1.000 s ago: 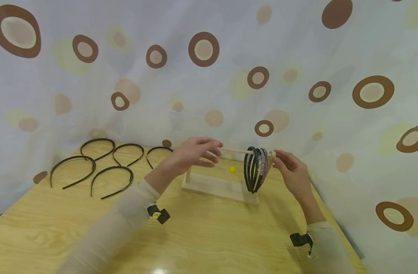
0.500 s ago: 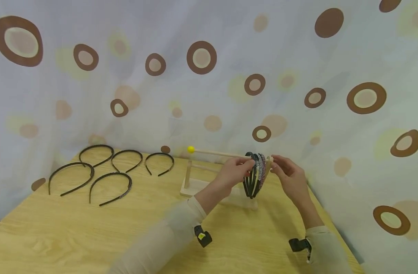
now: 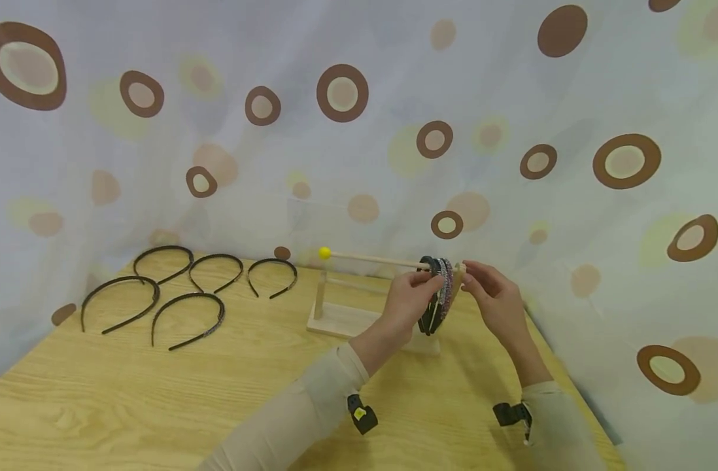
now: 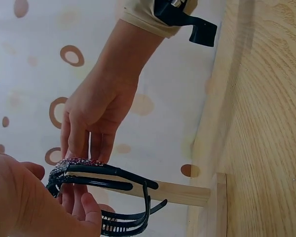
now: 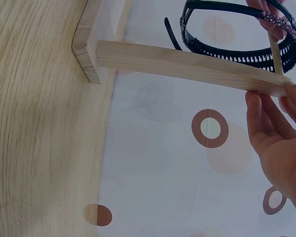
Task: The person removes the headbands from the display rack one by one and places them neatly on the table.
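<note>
A wooden rack (image 3: 341,319) stands on the table, its top rod (image 3: 376,260) ending in a yellow ball (image 3: 325,252) at the left. A bunch of headbands (image 3: 431,322), black ones plus some with silver and pink glitter, hangs on the rod's right part. My left hand (image 3: 407,302) pinches these headbands at their top, thumb and fingers on either side. With fingertips and thumb, my right hand (image 3: 500,304) grips the top of the rack's right post (image 5: 187,64). In the left wrist view, the glittery headband (image 4: 84,162) lies between the two hands.
Several black headbands lie apart at the table's left, among them a plain one (image 3: 120,281) and one with a glittery side (image 3: 222,314). A lower rod (image 3: 356,285) crosses the rack. A spotted curtain (image 3: 359,157) closes off the back and right.
My left hand has moved right from the rod's left end to the headbands and taken hold of them, uncovering the yellow ball. My right hand stays on the post.
</note>
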`<state>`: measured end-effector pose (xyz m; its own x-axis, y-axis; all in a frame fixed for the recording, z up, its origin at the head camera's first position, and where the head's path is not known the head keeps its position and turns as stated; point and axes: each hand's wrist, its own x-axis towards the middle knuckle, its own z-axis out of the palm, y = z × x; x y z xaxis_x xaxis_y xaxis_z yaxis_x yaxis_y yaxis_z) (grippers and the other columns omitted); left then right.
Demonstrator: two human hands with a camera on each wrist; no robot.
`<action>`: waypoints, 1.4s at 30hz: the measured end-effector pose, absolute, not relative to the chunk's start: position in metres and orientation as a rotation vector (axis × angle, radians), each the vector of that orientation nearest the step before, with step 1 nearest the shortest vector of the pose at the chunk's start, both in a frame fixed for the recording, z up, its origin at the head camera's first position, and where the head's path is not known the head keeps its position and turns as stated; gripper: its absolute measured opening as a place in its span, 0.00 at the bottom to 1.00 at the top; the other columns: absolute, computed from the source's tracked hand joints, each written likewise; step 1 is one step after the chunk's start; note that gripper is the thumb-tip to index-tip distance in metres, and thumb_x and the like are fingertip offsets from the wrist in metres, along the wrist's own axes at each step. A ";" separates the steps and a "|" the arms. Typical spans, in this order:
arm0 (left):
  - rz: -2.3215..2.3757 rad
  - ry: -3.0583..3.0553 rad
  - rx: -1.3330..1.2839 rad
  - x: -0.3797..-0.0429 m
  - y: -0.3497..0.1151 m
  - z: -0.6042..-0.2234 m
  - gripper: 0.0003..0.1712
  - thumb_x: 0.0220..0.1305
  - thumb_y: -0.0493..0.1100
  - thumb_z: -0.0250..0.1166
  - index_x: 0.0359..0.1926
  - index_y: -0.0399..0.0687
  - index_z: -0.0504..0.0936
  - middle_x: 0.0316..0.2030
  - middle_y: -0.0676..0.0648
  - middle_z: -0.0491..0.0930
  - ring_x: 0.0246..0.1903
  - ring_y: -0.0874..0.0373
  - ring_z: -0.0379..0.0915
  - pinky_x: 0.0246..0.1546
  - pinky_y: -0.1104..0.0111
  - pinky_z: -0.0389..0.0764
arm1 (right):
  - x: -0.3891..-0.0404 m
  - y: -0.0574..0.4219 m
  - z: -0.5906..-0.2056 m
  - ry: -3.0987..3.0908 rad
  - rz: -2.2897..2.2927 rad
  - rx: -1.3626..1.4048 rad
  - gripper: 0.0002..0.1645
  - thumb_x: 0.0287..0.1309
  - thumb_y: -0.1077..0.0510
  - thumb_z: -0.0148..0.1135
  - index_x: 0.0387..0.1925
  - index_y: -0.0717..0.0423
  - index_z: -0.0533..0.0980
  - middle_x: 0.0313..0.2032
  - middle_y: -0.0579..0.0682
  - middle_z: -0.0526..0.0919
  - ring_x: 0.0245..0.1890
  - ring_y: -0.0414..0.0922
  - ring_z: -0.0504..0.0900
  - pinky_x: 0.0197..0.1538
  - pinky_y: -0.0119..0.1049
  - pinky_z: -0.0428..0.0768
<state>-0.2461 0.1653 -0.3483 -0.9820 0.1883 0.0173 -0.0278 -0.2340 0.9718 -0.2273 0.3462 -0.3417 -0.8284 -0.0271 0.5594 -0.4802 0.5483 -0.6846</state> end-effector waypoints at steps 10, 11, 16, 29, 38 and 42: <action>2.370 1.830 0.199 -0.248 0.167 -0.352 0.23 0.68 0.52 0.70 0.55 0.41 0.82 0.44 0.50 0.81 0.45 0.56 0.79 0.55 0.55 0.79 | -0.225 0.349 -0.343 -2.298 1.247 0.404 0.21 0.74 0.63 0.58 0.63 0.69 0.75 0.57 0.65 0.80 0.46 0.44 0.85 0.50 0.31 0.83; 2.379 1.824 0.197 -0.248 0.167 -0.352 0.22 0.68 0.52 0.70 0.54 0.41 0.82 0.43 0.50 0.81 0.44 0.55 0.80 0.54 0.56 0.80 | -0.225 0.349 -0.343 -2.297 1.252 0.407 0.21 0.74 0.63 0.58 0.63 0.69 0.75 0.57 0.66 0.80 0.46 0.44 0.85 0.50 0.31 0.83; 2.412 1.811 0.193 -0.252 0.169 -0.351 0.16 0.68 0.47 0.70 0.50 0.41 0.83 0.40 0.50 0.83 0.40 0.56 0.80 0.50 0.61 0.82 | -0.226 0.349 -0.342 -2.279 1.268 0.402 0.20 0.74 0.63 0.58 0.63 0.69 0.75 0.55 0.66 0.80 0.45 0.48 0.86 0.50 0.32 0.83; 2.402 1.826 0.188 -0.256 0.165 -0.351 0.10 0.69 0.41 0.70 0.47 0.42 0.87 0.38 0.51 0.84 0.40 0.57 0.81 0.46 0.62 0.83 | -0.227 0.347 -0.342 -2.274 1.291 0.400 0.21 0.74 0.64 0.58 0.63 0.70 0.74 0.55 0.67 0.80 0.46 0.56 0.85 0.50 0.29 0.82; 2.431 1.797 0.203 -0.259 0.160 -0.348 0.11 0.69 0.42 0.70 0.49 0.44 0.87 0.39 0.51 0.84 0.41 0.56 0.82 0.47 0.59 0.84 | -0.229 0.347 -0.342 -2.267 1.290 0.416 0.20 0.74 0.64 0.58 0.62 0.70 0.75 0.54 0.67 0.81 0.45 0.55 0.85 0.50 0.28 0.82; 2.431 1.798 0.214 -0.260 0.153 -0.343 0.12 0.70 0.43 0.69 0.50 0.44 0.86 0.40 0.50 0.83 0.40 0.57 0.80 0.46 0.60 0.84 | -0.237 0.352 -0.348 -2.272 1.310 0.406 0.21 0.74 0.63 0.58 0.63 0.68 0.75 0.55 0.66 0.81 0.44 0.49 0.86 0.50 0.28 0.82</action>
<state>-0.2597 0.1532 -0.3428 -0.9839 0.1721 0.0472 -0.0053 -0.2925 0.9563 -0.2370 0.3516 -0.3478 -0.8392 -0.0157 0.5436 -0.4783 0.4972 -0.7239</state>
